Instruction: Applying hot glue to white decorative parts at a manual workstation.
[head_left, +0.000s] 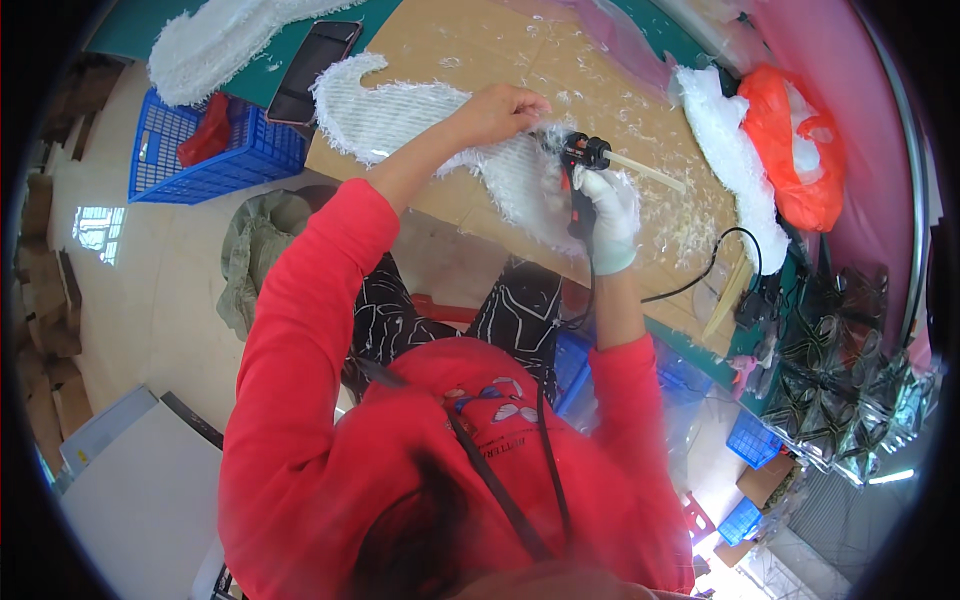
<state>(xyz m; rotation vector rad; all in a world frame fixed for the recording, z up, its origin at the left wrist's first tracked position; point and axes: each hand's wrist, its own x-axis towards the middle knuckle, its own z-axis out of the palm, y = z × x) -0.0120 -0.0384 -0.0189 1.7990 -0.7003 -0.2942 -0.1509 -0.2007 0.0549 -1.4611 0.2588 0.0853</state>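
Note:
My right hand [610,212], in a white glove, is wrapped round the handle of a black and red hot glue gun [580,160]. A long pale glue stick [648,173] sticks out of the gun's rear to the right. The gun's front end points left, toward my bare left hand [500,113]. That hand's fingers are pinched together at the far side of the gun's tip, and what lies between them is too small to make out. Beneath both hands a white fluffy fabric piece [400,112], with a ribbed face up, lies on a cardboard sheet [480,45].
White fibre scraps litter the cardboard. A phone [312,72] and another fluffy piece [215,45] lie far left; a further one [730,150] and an orange-red plastic bag [795,150] lie right. A black cord [700,280] crosses the table's right side. A blue crate [215,150] stands left.

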